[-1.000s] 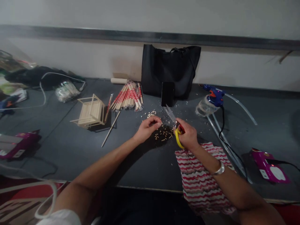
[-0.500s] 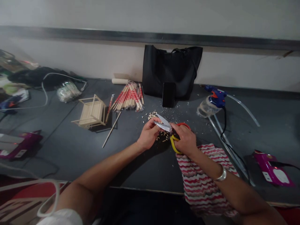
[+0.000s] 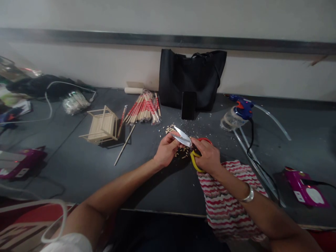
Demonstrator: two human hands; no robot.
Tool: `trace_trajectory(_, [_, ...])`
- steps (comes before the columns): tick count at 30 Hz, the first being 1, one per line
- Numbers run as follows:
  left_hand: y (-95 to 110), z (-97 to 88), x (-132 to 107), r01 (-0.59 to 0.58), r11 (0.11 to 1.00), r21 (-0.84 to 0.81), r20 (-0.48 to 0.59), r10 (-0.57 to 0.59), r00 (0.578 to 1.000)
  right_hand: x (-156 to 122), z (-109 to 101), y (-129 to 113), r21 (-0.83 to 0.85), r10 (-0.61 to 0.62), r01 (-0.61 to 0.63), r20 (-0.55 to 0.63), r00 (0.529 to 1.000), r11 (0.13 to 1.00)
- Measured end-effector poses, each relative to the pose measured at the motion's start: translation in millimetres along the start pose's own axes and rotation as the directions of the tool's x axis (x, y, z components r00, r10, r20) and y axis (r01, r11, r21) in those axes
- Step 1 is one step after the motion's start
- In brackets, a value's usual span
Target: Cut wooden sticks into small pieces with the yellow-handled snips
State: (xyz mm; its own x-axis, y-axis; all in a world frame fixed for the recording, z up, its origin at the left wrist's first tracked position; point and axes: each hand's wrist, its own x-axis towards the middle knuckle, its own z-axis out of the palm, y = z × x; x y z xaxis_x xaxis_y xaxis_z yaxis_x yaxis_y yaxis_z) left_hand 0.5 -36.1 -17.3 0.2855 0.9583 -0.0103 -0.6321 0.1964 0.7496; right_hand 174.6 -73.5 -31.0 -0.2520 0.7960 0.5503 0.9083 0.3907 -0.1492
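Note:
My right hand [image 3: 207, 156] grips scissors [image 3: 187, 141] by their yellow and red handles, the steel blades pointing left toward my left hand [image 3: 166, 151]. My left hand is closed in a pinch at the blades; what it pinches is too small to make out. Small cut wood bits [image 3: 183, 151] lie scattered on the grey table [image 3: 78, 164] under both hands. A red and white striped cloth [image 3: 225, 196] lies below my right wrist.
A bundle of red-wrapped chopsticks [image 3: 144, 108], a small stick-built frame [image 3: 102, 124] and a loose stick [image 3: 125, 144] lie to the left. A black bag [image 3: 191, 77] with a phone [image 3: 188, 105] stands behind. A blue glue gun [image 3: 243, 107] with cable and purple boxes [image 3: 303, 187] sit to the right.
My right hand swung the scissors from pointing up and back to pointing left, and my left hand rose from the wood bits to meet the blades. Little has moved in the last half second.

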Motion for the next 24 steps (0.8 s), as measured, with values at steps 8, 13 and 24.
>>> trace_trajectory(8, [2.0,1.3,0.8,0.0,1.0,0.03,0.018,0.0,1.0,-1.4,-0.2,0.1,0.06,0.047,-0.051,0.071,0.996,0.997])
trace_trajectory(13, [4.6,3.5,1.3,0.014,1.0,0.014,0.013,-0.014,1.0,-1.8,10.0,9.1,0.151,0.111,-0.11,0.002,0.994,0.982])
trace_trajectory(24, [2.4,0.1,3.3,-0.004,1.0,-0.008,0.017,0.004,1.0,1.5,4.2,8.5,0.046,0.029,-0.03,0.023,0.999,0.998])
